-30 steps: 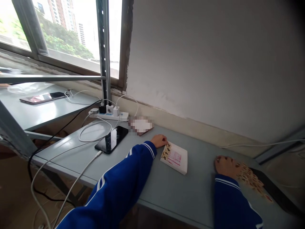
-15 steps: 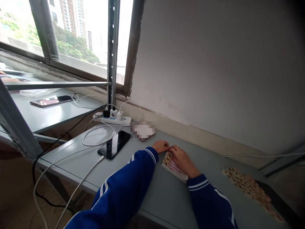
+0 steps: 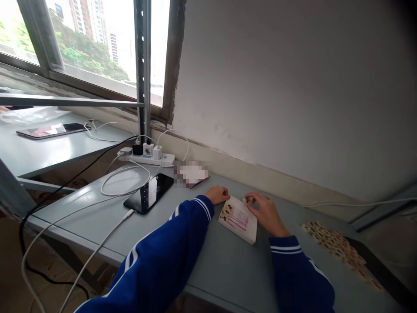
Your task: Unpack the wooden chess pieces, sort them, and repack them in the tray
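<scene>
A small white board with pink lines lies on the grey table. Three wooden tiles with dark characters sit along its left edge. My left hand rests curled against the board's far left corner, touching it. My right hand is beside the board's far right edge, its fingertips pinched on a small pale tile. Both arms wear blue sleeves with white stripes.
A heap of wooden tiles lies at the right, beside a dark tray. A black phone, white cables and a power strip lie left of the board. Another phone is on the neighbouring table.
My right hand left the tile heap a second ago, reached the board's left edge, then drew back to its far right corner pinching a tile. My left hand stayed put.
</scene>
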{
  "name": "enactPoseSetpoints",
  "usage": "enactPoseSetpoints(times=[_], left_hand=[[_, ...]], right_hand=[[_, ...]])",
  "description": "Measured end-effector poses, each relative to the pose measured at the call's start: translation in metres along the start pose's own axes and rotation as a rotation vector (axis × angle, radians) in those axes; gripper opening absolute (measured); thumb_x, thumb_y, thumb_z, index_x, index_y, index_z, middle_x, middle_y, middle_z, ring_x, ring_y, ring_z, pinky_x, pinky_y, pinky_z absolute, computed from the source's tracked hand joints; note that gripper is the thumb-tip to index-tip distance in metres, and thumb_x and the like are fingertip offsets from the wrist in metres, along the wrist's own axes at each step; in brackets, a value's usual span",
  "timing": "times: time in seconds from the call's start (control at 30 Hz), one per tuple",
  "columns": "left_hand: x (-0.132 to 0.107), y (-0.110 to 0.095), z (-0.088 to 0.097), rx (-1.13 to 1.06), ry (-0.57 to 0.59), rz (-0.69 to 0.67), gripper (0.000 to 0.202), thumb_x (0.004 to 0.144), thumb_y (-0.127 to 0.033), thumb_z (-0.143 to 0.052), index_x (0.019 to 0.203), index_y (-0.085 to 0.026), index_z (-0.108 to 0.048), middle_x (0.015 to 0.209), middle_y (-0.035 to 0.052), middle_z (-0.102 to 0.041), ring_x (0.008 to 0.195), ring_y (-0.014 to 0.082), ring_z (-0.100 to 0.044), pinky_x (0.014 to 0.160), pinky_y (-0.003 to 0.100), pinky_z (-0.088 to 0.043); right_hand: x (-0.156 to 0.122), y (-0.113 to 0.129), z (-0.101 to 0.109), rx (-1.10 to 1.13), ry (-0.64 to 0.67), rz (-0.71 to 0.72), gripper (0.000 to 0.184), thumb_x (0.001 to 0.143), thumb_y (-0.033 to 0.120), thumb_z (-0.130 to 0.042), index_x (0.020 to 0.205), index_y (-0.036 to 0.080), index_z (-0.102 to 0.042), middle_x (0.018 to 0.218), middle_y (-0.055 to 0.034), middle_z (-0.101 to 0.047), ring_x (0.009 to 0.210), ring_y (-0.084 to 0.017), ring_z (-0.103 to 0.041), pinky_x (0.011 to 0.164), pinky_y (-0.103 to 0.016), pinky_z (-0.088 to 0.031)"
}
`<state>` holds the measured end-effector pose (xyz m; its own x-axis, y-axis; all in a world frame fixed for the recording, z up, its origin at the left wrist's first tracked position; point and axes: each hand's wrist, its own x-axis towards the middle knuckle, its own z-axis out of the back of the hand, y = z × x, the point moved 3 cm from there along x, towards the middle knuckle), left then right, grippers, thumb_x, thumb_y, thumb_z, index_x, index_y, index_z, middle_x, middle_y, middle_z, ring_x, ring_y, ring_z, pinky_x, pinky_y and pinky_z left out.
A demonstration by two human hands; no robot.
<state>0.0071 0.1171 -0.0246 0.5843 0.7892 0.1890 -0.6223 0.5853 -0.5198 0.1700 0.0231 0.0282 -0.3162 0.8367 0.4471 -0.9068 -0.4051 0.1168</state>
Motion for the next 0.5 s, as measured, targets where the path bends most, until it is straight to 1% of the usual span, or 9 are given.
enactPoseSetpoints(times=[0.07, 0.1, 0.17, 0.27, 0.3, 0.37, 0.43, 0.5], left_hand=[[-0.001, -0.001, 0.000, 0.015, -0.003, 0.012, 0.023, 0.077, -0.036, -0.045, 0.079, -0.018, -0.059, 0.080, 0.0033, -0.062, 0.072, 0.0166, -0.055, 0.064, 0.025, -0.039], [-0.002, -0.001, 0.000, 0.023, -0.003, 0.015, 0.023, 0.077, -0.036, -0.044, 0.080, -0.018, -0.058, 0.080, 0.0036, -0.062, 0.073, 0.0169, -0.055, 0.064, 0.025, -0.039], [-0.002, -0.002, 0.000, 0.033, -0.010, 0.016, 0.024, 0.078, -0.037, -0.043, 0.084, -0.018, -0.057, 0.081, 0.0042, -0.062, 0.073, 0.0171, -0.055, 0.066, 0.026, -0.039], [-0.003, -0.002, -0.001, 0.037, -0.024, -0.005, 0.027, 0.080, -0.037, -0.041, 0.096, -0.019, -0.053, 0.080, 0.0039, -0.061, 0.073, 0.0168, -0.055, 0.068, 0.026, -0.040], [-0.003, -0.002, -0.001, 0.039, -0.025, -0.015, 0.028, 0.081, -0.036, -0.040, 0.100, -0.019, -0.051, 0.080, 0.0035, -0.061, 0.073, 0.0165, -0.055, 0.068, 0.026, -0.040], [-0.004, -0.003, 0.000, 0.043, -0.014, -0.023, 0.029, 0.081, -0.035, -0.040, 0.104, -0.020, -0.049, 0.080, 0.0027, -0.061, 0.073, 0.0158, -0.055, 0.068, 0.026, -0.040], [-0.006, -0.004, 0.001, 0.043, -0.007, -0.013, 0.026, 0.081, -0.033, -0.039, 0.101, -0.020, -0.051, 0.081, 0.0022, -0.061, 0.073, 0.0151, -0.055, 0.067, 0.025, -0.040], [-0.006, -0.005, 0.003, 0.033, -0.009, 0.004, 0.024, 0.081, -0.031, -0.040, 0.096, -0.021, -0.054, 0.082, 0.0019, -0.061, 0.073, 0.0146, -0.055, 0.066, 0.024, -0.040]], right_hand=[[-0.007, -0.030, 0.007, -0.019, -0.087, -0.120, 0.026, 0.079, 0.035, -0.046, 0.102, 0.022, -0.053, 0.097, -0.0037, -0.059, 0.076, -0.016, -0.054, 0.076, -0.032, -0.036], [-0.012, -0.047, 0.007, -0.052, -0.094, -0.177, 0.030, 0.079, 0.036, -0.045, 0.105, 0.023, -0.052, 0.097, -0.0037, -0.059, 0.076, -0.016, -0.054, 0.075, -0.032, -0.036], [-0.025, -0.081, 0.002, -0.164, -0.037, -0.276, 0.031, 0.079, 0.037, -0.044, 0.106, 0.025, -0.054, 0.098, -0.0031, -0.060, 0.079, -0.018, -0.055, 0.076, -0.034, -0.035], [-0.051, -0.121, -0.005, -0.407, 0.044, -0.403, 0.028, 0.080, 0.033, -0.041, 0.097, 0.024, -0.060, 0.097, -0.0053, -0.060, 0.087, -0.022, -0.054, 0.080, -0.039, -0.031], [-0.060, -0.129, -0.004, -0.500, 0.045, -0.442, 0.027, 0.080, 0.031, -0.041, 0.093, 0.022, -0.062, 0.095, -0.0069, -0.061, 0.089, -0.023, -0.053, 0.082, -0.042, -0.030], [-0.076, -0.141, 0.000, -0.685, 0.009, -0.518, 0.027, 0.079, 0.027, -0.041, 0.086, 0.017, -0.064, 0.090, -0.0105, -0.061, 0.091, -0.027, -0.051, 0.084, -0.047, -0.026], [-0.088, -0.147, 0.007, -0.826, -0.051, -0.599, 0.027, 0.078, 0.023, -0.041, 0.081, 0.012, -0.065, 0.085, -0.0147, -0.060, 0.091, -0.030, -0.049, 0.083, -0.050, -0.024], [-0.093, -0.149, 0.013, -0.894, -0.104, -0.679, 0.027, 0.077, 0.018, -0.040, 0.078, 0.008, -0.065, 0.085, -0.0191, -0.058, 0.091, -0.032, -0.048, 0.080, -0.051, -0.025]])
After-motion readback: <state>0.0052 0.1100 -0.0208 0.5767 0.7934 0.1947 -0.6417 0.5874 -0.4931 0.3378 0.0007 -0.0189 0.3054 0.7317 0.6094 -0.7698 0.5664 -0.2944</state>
